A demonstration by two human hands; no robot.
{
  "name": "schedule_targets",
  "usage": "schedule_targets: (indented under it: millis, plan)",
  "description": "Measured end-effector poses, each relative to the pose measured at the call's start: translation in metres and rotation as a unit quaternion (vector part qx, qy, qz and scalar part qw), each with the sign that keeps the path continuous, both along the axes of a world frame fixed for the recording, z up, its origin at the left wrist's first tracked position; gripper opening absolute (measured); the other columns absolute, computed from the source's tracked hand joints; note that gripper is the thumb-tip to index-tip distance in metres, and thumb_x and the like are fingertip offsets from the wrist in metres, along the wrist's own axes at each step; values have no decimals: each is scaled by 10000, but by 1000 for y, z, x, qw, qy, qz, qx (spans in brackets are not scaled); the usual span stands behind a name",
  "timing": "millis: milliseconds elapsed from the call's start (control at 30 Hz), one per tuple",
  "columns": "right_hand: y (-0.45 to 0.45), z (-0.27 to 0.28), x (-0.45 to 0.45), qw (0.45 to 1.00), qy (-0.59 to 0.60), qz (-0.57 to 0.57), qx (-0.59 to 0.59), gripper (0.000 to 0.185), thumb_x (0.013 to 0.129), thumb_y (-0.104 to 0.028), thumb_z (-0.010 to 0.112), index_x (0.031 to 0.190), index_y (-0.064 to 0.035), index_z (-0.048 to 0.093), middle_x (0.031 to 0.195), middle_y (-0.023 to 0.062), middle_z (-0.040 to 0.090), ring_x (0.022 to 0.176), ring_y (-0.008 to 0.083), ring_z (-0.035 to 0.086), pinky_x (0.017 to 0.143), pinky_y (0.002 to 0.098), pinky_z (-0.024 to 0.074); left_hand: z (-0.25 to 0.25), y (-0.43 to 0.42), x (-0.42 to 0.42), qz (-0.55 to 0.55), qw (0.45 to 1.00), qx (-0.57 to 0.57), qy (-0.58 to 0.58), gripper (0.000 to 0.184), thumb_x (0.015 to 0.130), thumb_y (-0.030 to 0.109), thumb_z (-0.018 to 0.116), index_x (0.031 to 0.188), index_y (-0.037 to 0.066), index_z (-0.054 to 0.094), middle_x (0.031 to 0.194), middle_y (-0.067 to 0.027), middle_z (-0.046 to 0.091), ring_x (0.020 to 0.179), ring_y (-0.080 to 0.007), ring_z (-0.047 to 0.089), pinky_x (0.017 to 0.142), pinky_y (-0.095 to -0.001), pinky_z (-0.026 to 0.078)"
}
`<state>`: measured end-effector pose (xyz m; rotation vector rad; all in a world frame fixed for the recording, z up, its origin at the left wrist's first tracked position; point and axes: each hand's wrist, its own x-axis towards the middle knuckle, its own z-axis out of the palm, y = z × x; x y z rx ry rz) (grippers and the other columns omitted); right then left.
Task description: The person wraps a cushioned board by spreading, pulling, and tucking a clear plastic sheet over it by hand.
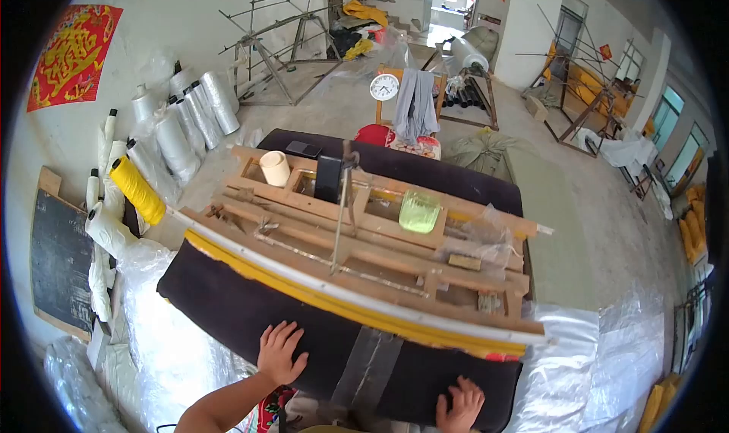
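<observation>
My left hand (282, 352) lies on the dark padded surface (228, 304) with its fingers apart and nothing in it. Farther right, my right hand (460, 405) rests near the front edge of the same surface, its fingers spread and empty. Between the hands a strip of clear tape (368, 368) runs across the dark padding. Beyond them stands a wooden frame (319, 205) with a yellow and white bar (357, 308) along its near side. A cream roll (274, 169), a black box (328, 179) and a green plastic container (420, 211) sit on the frame.
Wrapped plastic rolls (175, 137) and a yellow roll (137, 191) stand at the left. Behind the frame is a chair with a clock (384, 87) and a grey cloth (416, 106). Clear plastic sheeting (562, 365) lies at the right. Metal racks (277, 53) stand farther back.
</observation>
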<state>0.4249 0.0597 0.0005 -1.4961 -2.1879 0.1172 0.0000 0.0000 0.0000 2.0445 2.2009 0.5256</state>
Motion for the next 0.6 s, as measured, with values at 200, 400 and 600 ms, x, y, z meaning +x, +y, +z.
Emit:
schedule_targets:
  millis: [200,400,600]
  plan:
    - [-63,57,-61,946,323,-27,7,217,803,-181,623,970,-42,628,1014,161,628,907,350,597,822,467,473,-4,-37,-8,-17,994,108,10,460,839,318,593,1234,88,545,1314,-117,497,1271,-319,408,1084,-502,244]
    - [-202,274,-91,744,423,264,445,259,904,-306,547,971,-59,512,948,80,519,980,231,486,911,405,330,-17,-43,-12,-16,988,153,8,434,844,320,591,1209,88,559,1295,-102,523,1262,-302,428,1085,-490,252]
    - [-266,348,-107,693,382,326,517,157,845,-194,600,787,-191,454,703,-107,419,673,-14,435,620,200,346,-28,-45,-14,-13,984,171,42,427,850,336,589,1200,93,563,1288,-95,530,1258,-300,433,1079,-488,261]
